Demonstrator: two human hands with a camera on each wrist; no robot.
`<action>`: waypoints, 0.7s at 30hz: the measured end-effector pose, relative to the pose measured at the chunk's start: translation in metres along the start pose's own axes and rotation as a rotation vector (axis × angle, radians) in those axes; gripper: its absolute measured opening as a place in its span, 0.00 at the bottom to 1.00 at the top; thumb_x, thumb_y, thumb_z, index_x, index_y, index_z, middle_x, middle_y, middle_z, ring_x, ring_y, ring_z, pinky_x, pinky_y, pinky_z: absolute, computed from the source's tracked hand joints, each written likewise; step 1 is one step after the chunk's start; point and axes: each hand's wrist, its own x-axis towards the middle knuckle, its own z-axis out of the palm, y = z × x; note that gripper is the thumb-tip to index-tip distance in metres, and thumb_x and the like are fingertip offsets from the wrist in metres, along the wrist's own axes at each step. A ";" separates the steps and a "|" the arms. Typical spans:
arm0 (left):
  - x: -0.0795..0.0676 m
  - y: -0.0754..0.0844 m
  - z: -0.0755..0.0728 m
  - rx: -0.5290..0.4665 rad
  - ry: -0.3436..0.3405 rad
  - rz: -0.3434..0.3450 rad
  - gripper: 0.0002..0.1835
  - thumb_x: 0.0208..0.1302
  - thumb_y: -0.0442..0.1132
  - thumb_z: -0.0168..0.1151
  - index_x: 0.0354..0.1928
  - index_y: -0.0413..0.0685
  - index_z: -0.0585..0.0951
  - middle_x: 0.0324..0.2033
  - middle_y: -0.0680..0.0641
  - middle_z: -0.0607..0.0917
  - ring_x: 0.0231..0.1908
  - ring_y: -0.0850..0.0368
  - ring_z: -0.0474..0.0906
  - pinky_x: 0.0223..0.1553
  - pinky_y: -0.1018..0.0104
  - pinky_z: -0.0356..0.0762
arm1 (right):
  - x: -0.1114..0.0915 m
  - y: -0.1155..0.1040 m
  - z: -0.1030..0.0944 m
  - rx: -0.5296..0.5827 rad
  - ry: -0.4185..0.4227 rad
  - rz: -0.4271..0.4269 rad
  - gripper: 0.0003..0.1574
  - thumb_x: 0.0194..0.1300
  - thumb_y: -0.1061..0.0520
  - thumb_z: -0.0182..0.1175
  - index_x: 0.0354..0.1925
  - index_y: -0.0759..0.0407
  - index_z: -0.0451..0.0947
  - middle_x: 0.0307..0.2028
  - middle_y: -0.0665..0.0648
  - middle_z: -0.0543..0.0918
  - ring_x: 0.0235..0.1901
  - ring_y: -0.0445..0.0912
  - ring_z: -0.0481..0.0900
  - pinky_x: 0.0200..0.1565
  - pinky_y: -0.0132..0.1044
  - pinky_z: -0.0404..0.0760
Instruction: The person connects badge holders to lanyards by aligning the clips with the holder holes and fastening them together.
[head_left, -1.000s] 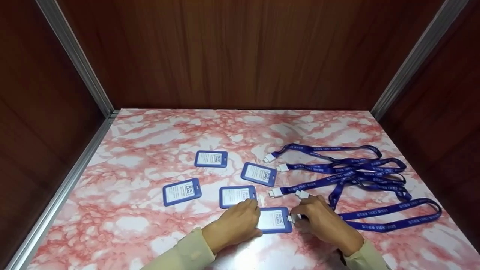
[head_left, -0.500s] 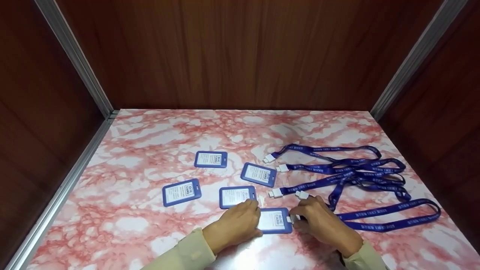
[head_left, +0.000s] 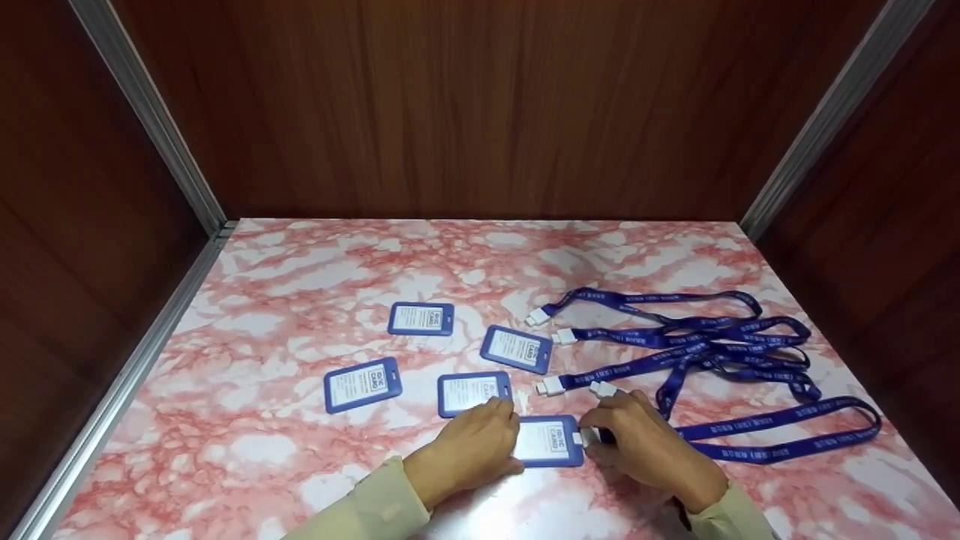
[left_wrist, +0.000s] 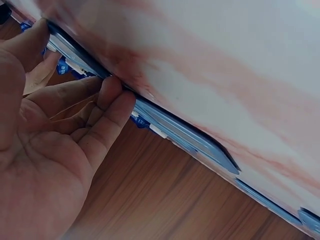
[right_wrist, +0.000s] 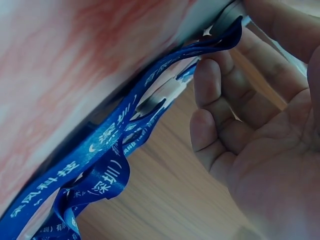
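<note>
In the head view, my left hand (head_left: 469, 450) holds the left end of a blue badge holder (head_left: 546, 441) lying at the table's front, with a printed card inside. The left wrist view shows thumb and fingertips pinching the holder's edge (left_wrist: 75, 49). My right hand (head_left: 649, 446) pinches the white clip (head_left: 590, 436) of a blue lanyard (head_left: 787, 430) at the holder's slotted right end. A white tip meets the slot; whether it passes through cannot be told. The lanyard strap (right_wrist: 107, 132) runs away from the right fingers in the right wrist view.
Other blue badge holders lie beyond the left hand, the nearest (head_left: 472, 391) right at its fingers. More lanyards (head_left: 705, 345) lie overlapping at the right, white clips (head_left: 551, 386) pointing left. Dark wood panels (head_left: 480, 112) wall the marbled table (head_left: 300, 277).
The white clip's tip has shifted slightly left onto the badge holder's slotted end. Both hands keep almost the same place, and the other holders and lanyards lie as before.
</note>
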 end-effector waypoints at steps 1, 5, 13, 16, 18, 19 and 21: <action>0.000 0.000 0.000 -0.003 0.007 -0.001 0.30 0.63 0.62 0.69 0.48 0.39 0.83 0.41 0.48 0.77 0.42 0.56 0.75 0.51 0.64 0.79 | 0.000 0.000 0.000 0.002 0.002 0.002 0.14 0.55 0.58 0.79 0.41 0.46 0.90 0.39 0.41 0.88 0.38 0.40 0.79 0.44 0.43 0.68; 0.000 0.000 0.001 -0.015 0.033 -0.005 0.30 0.60 0.61 0.72 0.47 0.40 0.83 0.39 0.49 0.77 0.40 0.57 0.74 0.47 0.65 0.80 | -0.001 0.001 0.000 0.001 0.007 0.009 0.15 0.53 0.57 0.80 0.41 0.45 0.90 0.38 0.40 0.88 0.38 0.40 0.80 0.44 0.44 0.69; -0.002 -0.002 0.003 -0.026 0.053 0.002 0.32 0.58 0.62 0.72 0.48 0.40 0.83 0.41 0.48 0.78 0.39 0.57 0.74 0.47 0.66 0.80 | -0.001 0.002 0.001 0.000 0.028 0.001 0.15 0.52 0.55 0.81 0.40 0.46 0.90 0.37 0.41 0.87 0.37 0.40 0.80 0.44 0.43 0.70; -0.003 -0.004 0.002 -0.021 0.081 0.002 0.33 0.57 0.63 0.72 0.48 0.40 0.83 0.41 0.49 0.79 0.39 0.57 0.75 0.47 0.66 0.80 | -0.001 0.003 0.002 -0.008 0.056 -0.031 0.15 0.51 0.55 0.81 0.39 0.47 0.90 0.35 0.41 0.87 0.36 0.40 0.80 0.43 0.43 0.70; -0.004 -0.006 0.002 -0.019 0.103 0.003 0.32 0.57 0.63 0.72 0.47 0.40 0.83 0.40 0.49 0.79 0.38 0.57 0.75 0.46 0.65 0.81 | -0.001 0.004 0.002 -0.013 0.075 -0.048 0.14 0.50 0.55 0.81 0.38 0.47 0.90 0.35 0.41 0.87 0.36 0.40 0.79 0.43 0.43 0.70; -0.004 -0.007 0.002 -0.020 0.111 0.003 0.31 0.58 0.62 0.72 0.47 0.41 0.82 0.39 0.49 0.79 0.38 0.57 0.74 0.45 0.65 0.81 | -0.002 0.005 0.002 -0.015 0.082 -0.056 0.14 0.50 0.55 0.81 0.37 0.48 0.89 0.34 0.41 0.87 0.36 0.40 0.79 0.43 0.43 0.70; -0.004 -0.009 0.000 -0.034 0.114 -0.003 0.31 0.59 0.62 0.71 0.47 0.41 0.82 0.40 0.49 0.78 0.38 0.57 0.74 0.45 0.65 0.81 | -0.002 0.005 0.002 -0.015 0.089 -0.062 0.14 0.50 0.54 0.81 0.37 0.48 0.89 0.34 0.41 0.87 0.36 0.40 0.79 0.43 0.43 0.70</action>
